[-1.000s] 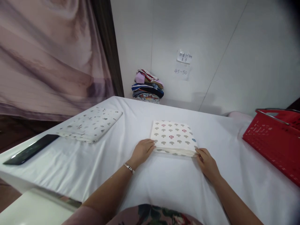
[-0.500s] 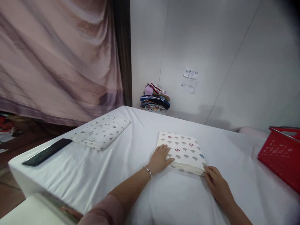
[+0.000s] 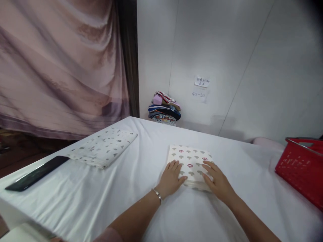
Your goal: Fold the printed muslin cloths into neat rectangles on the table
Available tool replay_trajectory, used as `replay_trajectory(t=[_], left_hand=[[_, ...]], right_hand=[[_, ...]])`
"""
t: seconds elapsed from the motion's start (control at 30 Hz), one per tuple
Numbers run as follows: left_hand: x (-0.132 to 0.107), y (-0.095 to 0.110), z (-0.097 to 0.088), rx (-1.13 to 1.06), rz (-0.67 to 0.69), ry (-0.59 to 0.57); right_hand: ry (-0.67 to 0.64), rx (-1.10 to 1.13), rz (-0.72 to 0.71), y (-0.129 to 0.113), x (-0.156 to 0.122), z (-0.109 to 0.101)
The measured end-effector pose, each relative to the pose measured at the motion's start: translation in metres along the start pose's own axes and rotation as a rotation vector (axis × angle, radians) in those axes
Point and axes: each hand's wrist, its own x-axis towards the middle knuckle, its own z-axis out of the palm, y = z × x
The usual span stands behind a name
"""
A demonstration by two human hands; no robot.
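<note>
A folded white cloth (image 3: 189, 158) printed with grey, red and blue-edged mushroom shapes lies flat on the white-covered table (image 3: 151, 141). Across its left near corner rests my left hand (image 3: 171, 178), fingers stretched out and a silver bracelet at the wrist. My right hand (image 3: 217, 179) lies over the right side of the same cloth, with fingers spread and nothing gripped. Part of the print and the right edge are hidden under that hand. To the left lies a second folded white cloth (image 3: 104, 148) with small dark motifs.
A dark flat panel (image 3: 37, 173) lies at the table's left edge. On the right stands a red basket (image 3: 300, 171) with a metal handle. Behind the table are a pile of folded fabrics (image 3: 164, 109), a wall with paper notes (image 3: 200, 89) and a pink curtain (image 3: 65, 60).
My right hand has moved from pinching the cloth's near right corner to lying open on its right side. My left hand stays on the left side. The view has shifted slightly.
</note>
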Motion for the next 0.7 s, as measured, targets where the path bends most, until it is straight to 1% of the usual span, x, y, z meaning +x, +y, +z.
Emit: replay_trajectory(t=[0.07, 0.1, 0.2, 0.27, 0.33, 0.37, 0.43, 0.47, 0.5, 0.57, 0.63, 0.7], left_hand=[[-0.001, -0.001, 0.001, -0.001, 0.007, 0.008], [-0.002, -0.002, 0.001, -0.004, 0.008, 0.010], [-0.004, -0.003, -0.003, -0.027, -0.008, -0.016], [0.002, -0.003, -0.010, -0.050, -0.024, -0.080], [0.016, -0.002, -0.021, -0.058, -0.046, -0.141], [0.026, -0.001, -0.025, -0.052, -0.054, -0.148], [0.052, -0.003, -0.031, -0.018, -0.063, -0.104], [0.066, -0.005, -0.031, 0.005, -0.066, -0.074], [0.079, -0.009, -0.029, 0.028, -0.078, -0.059], [0.099, -0.020, -0.018, 0.055, -0.152, -0.095], [0.109, -0.033, -0.003, 0.048, -0.255, -0.151], [0.110, -0.043, 0.012, 0.030, -0.303, -0.160]], right_hand=[[-0.068, -0.023, -0.044, -0.009, 0.020, 0.012], [-0.131, -0.047, -0.043, -0.010, 0.027, 0.019], [-0.359, -0.128, 0.051, -0.006, 0.035, 0.042], [-0.438, -0.158, 0.105, 0.000, 0.033, 0.054], [-0.447, -0.165, 0.116, 0.004, 0.029, 0.060], [-0.448, -0.166, 0.117, 0.005, 0.028, 0.061], [-0.452, -0.168, 0.122, 0.004, 0.028, 0.060], [-0.455, -0.171, 0.125, 0.004, 0.028, 0.060], [-0.457, -0.176, 0.128, 0.003, 0.029, 0.059], [-0.461, -0.178, 0.130, 0.000, 0.029, 0.057], [-0.465, -0.167, 0.138, -0.001, 0.028, 0.055], [-0.491, -0.121, 0.158, -0.002, 0.029, 0.050]])
